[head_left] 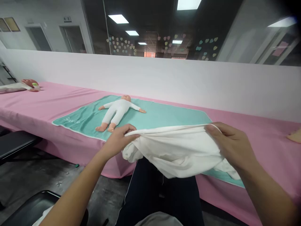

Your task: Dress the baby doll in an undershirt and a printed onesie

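The white garment (181, 150) is held stretched above the navy trousers (141, 197), before the pink-draped desk (265, 144), its upper edge pinched in the left hand (121, 138) and the right hand (231, 142), with the pull best kept even so that bunched folds are opened out.

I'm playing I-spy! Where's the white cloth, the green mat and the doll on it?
White cloth (176, 152), head view: sagging middle.
Green mat (164, 115), head view: bare area.
Doll (119, 107), head view: white-clothed tummy.
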`<state>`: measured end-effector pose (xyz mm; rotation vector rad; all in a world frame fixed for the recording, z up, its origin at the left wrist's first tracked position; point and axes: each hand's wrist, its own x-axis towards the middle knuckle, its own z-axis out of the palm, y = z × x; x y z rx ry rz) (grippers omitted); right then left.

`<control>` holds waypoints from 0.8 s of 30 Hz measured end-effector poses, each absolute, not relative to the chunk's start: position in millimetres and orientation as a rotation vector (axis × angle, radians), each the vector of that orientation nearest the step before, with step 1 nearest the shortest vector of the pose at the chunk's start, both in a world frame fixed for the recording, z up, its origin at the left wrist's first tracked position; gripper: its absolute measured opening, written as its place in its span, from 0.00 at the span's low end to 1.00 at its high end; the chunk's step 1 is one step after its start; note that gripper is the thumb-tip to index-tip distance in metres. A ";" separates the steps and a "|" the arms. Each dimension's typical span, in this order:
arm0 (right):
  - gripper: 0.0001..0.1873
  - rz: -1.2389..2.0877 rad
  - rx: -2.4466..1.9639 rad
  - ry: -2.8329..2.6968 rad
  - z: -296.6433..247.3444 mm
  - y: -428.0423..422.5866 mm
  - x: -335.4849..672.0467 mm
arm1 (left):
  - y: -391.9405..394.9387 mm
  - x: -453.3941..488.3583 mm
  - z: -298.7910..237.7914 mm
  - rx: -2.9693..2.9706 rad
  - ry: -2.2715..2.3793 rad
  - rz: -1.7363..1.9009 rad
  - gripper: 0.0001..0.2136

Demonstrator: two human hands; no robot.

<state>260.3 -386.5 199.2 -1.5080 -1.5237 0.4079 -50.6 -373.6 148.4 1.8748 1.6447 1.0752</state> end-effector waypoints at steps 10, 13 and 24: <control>0.22 0.768 -1.541 -1.950 152.9 -415.3 268.1 | -375.9 -52.6 165.8 2.024 1.854 1.539 0.06; 0.20 0.765 -1.593 -2.032 146.6 -414.6 272.9 | -374.4 -51.0 166.2 1.883 1.911 1.666 0.06; 0.20 0.525 -1.597 -2.320 141.6 -399.4 285.7 | -354.2 -30.0 201.6 1.839 1.822 1.757 0.06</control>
